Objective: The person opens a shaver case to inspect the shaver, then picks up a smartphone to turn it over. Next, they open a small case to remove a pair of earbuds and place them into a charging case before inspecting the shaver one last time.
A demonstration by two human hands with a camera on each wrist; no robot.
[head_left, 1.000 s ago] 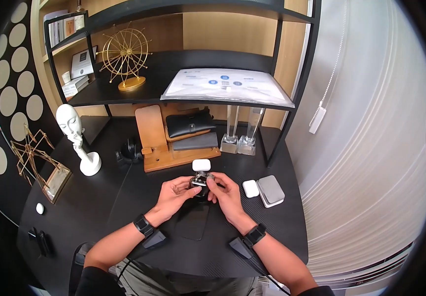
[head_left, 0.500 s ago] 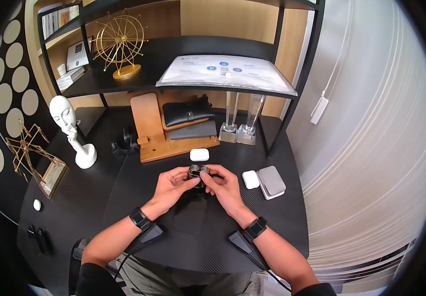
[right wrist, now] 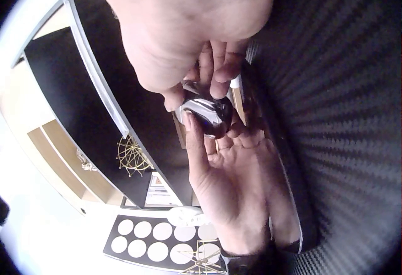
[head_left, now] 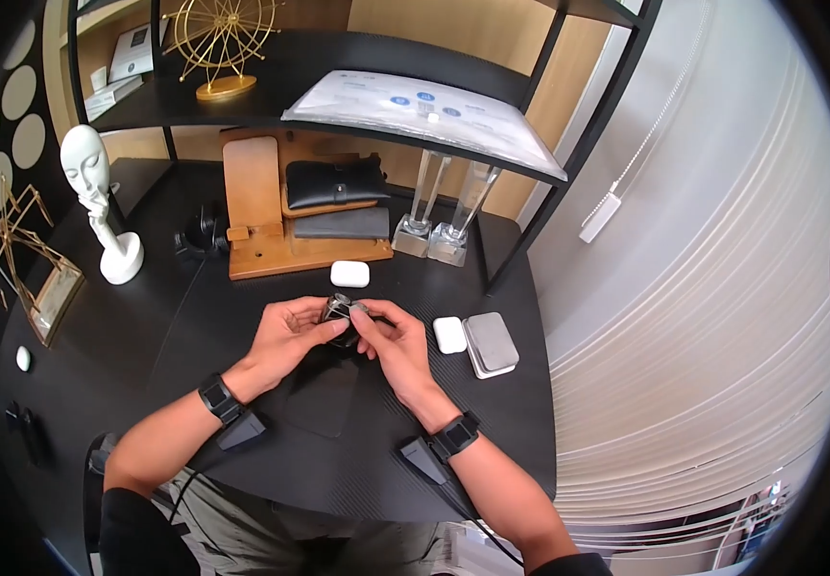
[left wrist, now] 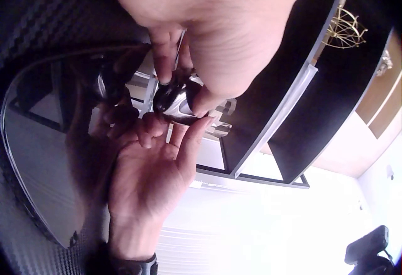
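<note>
In the head view a small glossy black object (head_left: 340, 309) with silvery, rounded parts on top is held between both hands over the desk. My left hand (head_left: 285, 338) grips its left side, thumb across the near face. From the other side my right hand (head_left: 397, 350) pinches it between thumb and fingers. Both wrist views show the curved, shiny surface of the object (left wrist: 179, 99) partly covered by fingers; its exact kind I cannot tell. Below the hands lies a flat, glossy black phone-like slab (head_left: 324, 408), which mirrors them in the left wrist view.
Beyond the hands sits a white earbud case (head_left: 349, 275), with a wooden stand (head_left: 271, 254) behind it. To the right are another white case (head_left: 449, 335) and a grey-topped box (head_left: 492, 343). A white sculpture (head_left: 119, 252) stands left. A black shelf (head_left: 242, 120) spans the back.
The head view has tilted down and turned right, so the scene sits further up and left. Both hands keep hold of the black object, which has turned slightly between the fingers.
</note>
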